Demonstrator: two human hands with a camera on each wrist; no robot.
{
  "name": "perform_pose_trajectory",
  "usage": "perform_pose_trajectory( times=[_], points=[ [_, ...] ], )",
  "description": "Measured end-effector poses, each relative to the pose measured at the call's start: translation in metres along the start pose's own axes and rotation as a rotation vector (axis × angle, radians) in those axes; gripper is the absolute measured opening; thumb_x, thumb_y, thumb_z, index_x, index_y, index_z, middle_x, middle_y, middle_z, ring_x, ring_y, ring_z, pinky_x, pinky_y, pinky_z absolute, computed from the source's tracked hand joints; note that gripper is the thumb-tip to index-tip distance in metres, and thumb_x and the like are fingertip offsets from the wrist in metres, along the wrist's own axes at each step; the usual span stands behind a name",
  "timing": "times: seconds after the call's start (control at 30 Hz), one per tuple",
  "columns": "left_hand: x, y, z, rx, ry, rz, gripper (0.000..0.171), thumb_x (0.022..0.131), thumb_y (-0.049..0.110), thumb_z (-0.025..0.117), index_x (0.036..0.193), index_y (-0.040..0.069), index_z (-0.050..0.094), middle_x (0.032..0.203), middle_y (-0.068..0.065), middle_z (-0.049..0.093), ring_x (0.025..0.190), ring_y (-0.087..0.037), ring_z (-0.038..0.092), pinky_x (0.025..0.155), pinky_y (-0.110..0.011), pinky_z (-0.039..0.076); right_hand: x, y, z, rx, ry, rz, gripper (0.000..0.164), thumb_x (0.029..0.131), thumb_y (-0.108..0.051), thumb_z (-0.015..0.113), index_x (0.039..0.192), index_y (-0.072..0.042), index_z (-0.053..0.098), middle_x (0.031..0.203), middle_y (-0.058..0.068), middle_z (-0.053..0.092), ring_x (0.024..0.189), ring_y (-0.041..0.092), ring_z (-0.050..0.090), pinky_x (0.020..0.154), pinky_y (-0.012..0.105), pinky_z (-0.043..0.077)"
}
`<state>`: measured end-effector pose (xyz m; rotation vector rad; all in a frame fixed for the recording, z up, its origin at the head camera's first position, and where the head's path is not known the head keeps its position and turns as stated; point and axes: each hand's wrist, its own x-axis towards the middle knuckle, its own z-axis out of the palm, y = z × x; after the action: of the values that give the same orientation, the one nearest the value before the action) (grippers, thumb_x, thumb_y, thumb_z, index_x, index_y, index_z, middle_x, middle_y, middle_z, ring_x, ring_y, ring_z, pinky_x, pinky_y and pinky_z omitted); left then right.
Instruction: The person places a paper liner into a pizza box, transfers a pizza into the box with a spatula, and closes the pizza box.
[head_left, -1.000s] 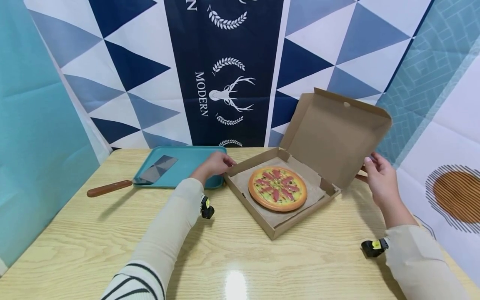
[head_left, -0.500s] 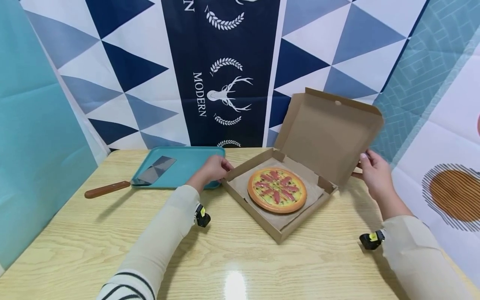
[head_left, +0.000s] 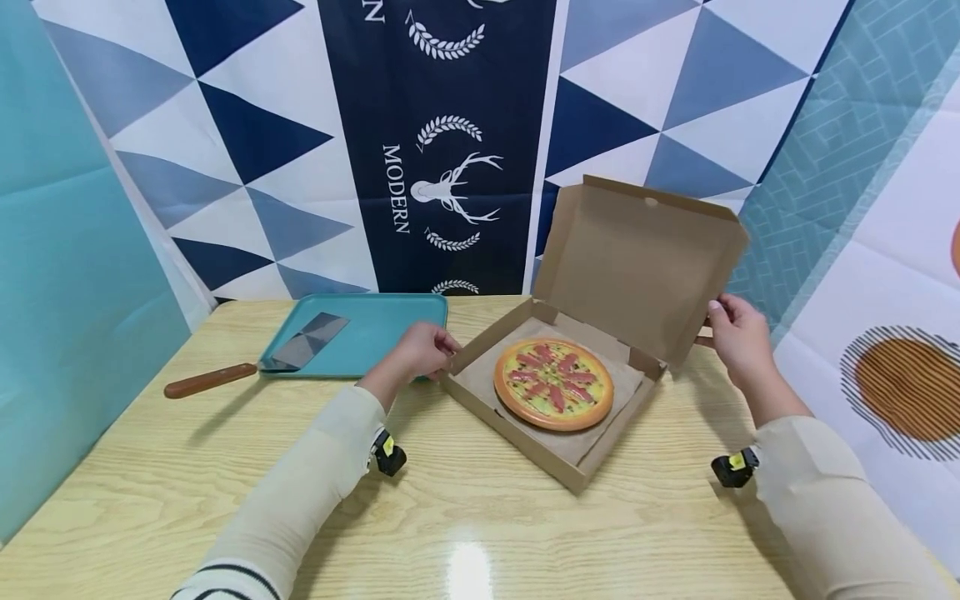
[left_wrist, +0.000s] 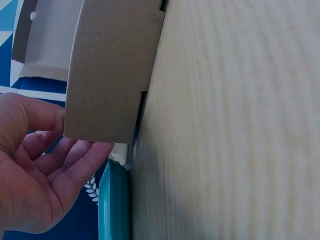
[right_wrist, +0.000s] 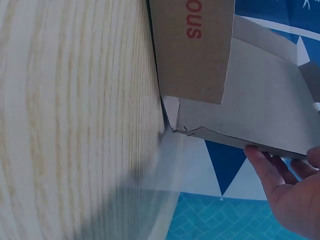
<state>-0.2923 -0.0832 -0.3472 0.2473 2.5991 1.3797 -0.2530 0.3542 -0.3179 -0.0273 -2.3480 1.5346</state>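
Note:
An opened cardboard pizza box (head_left: 517,442) lies at an angle on the table, a round pizza (head_left: 553,383) on brown paper inside it. My left hand (head_left: 422,348) pinches the box's left corner; in the left wrist view its thumb lies at the top edge and the fingertips reach under the corner of the side wall (left_wrist: 110,70). The raised lid (head_left: 637,258) leans back toward the wall. At the lid's right edge, my right hand (head_left: 741,340) grips it, thumb on the inner side and fingers behind. The right wrist view catches this hand (right_wrist: 295,195) at the lid's edge.
Behind the left hand, a teal tray (head_left: 375,333) stands against the patterned wall cloth (head_left: 450,200). A pizza server (head_left: 311,342) lies across its left rim, the wooden handle (head_left: 210,380) sticking out over the table. Bare wood (head_left: 480,517) spreads in front of the box.
The box has turned counterclockwise: its near corner swung right while the lid shifted left. Both hands moved with it, the right one leftward, the left one slightly nearer.

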Motion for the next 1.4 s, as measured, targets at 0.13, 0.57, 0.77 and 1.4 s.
perform_pose_trajectory(
  times=[0.13,0.57,0.77,1.4],
  points=[
    [-0.007,0.0,0.0,-0.029,0.002,-0.007,0.028,0.077,-0.014,0.067,0.1,0.0,0.072,0.078,-0.004,0.06,0.059,-0.012,0.053,0.051,-0.029,0.053,0.003,-0.003,0.003,-0.014,0.007,-0.018,0.05,0.106,-0.02,0.031,0.144,0.014,0.031,0.105,0.002,0.053,0.084,-0.005,0.057,0.07,0.02,0.056],
    [-0.029,0.001,0.007,-0.045,0.015,-0.004,0.021,0.077,-0.014,0.064,0.094,-0.002,0.068,0.078,-0.006,0.057,0.066,-0.015,0.054,0.054,-0.036,0.057,0.011,-0.011,0.016,-0.036,-0.014,-0.024,0.05,0.106,-0.016,0.029,0.143,0.017,0.03,0.128,0.033,0.044,0.079,-0.01,0.054,0.07,0.022,0.056],
    [-0.038,0.0,0.008,-0.074,-0.01,0.008,0.021,0.075,-0.013,0.063,0.093,-0.003,0.064,0.075,-0.006,0.056,0.056,-0.014,0.054,0.053,-0.036,0.057,0.018,-0.015,0.025,-0.032,-0.02,-0.019,0.049,0.106,-0.017,0.03,0.144,0.014,0.032,0.129,0.03,0.045,0.084,-0.004,0.055,0.073,0.023,0.056],
    [-0.035,0.003,0.012,-0.128,-0.065,-0.034,0.038,0.085,0.0,0.067,0.122,-0.001,0.059,0.101,-0.012,0.063,0.074,-0.016,0.059,0.059,-0.027,0.053,0.036,-0.023,0.044,-0.094,-0.036,0.046,0.051,0.106,-0.023,0.029,0.145,0.011,0.033,0.135,0.033,0.043,0.118,0.042,0.049,0.068,0.016,0.054]
  ],
)
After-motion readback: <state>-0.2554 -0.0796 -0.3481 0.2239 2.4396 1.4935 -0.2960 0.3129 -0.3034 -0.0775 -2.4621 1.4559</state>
